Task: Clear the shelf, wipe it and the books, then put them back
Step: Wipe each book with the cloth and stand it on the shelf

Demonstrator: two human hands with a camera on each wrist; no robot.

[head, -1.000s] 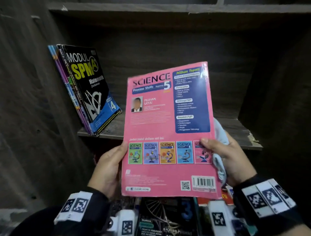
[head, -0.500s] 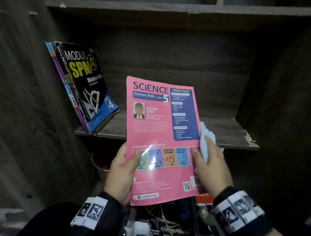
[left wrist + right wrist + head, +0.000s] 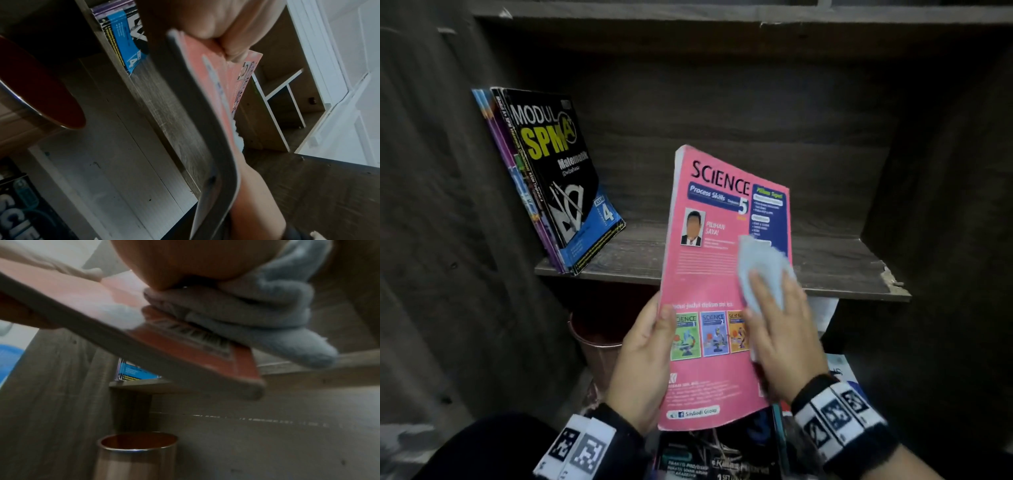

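- The right hand (image 3: 780, 329) lies flat, fingers straight, pressing a pale blue cloth (image 3: 763, 270) onto the back cover of the pink Science book (image 3: 709, 281). Keeping the palm flat and the cloth bunched under the fingers, as the right wrist view shows it, should give an even stroke.
- The left hand (image 3: 643, 359) grips the book's left edge, thumb on the cover and fingers behind, so it holds the book tilted upright in front of the shelf (image 3: 825, 270), off any surface.
- The cloth covers only the right middle of the cover. A good wipe probably runs top to bottom in overlapping strokes, out past the edges.
- The book is thin and bends in the left wrist view. I judge that light pressure, with the left fingers spread behind the cover, would stop it folding or slipping.
- On the shelf's left end, several books lean against the side wall, the black Modul SPM book (image 3: 561, 181) outermost. The pink book likely goes beside them once wiped.
- More books (image 3: 722, 455) lie low down, under the hands, seemingly awaiting their turn.
- A copper-coloured bin (image 3: 136, 456) stands below the shelf.
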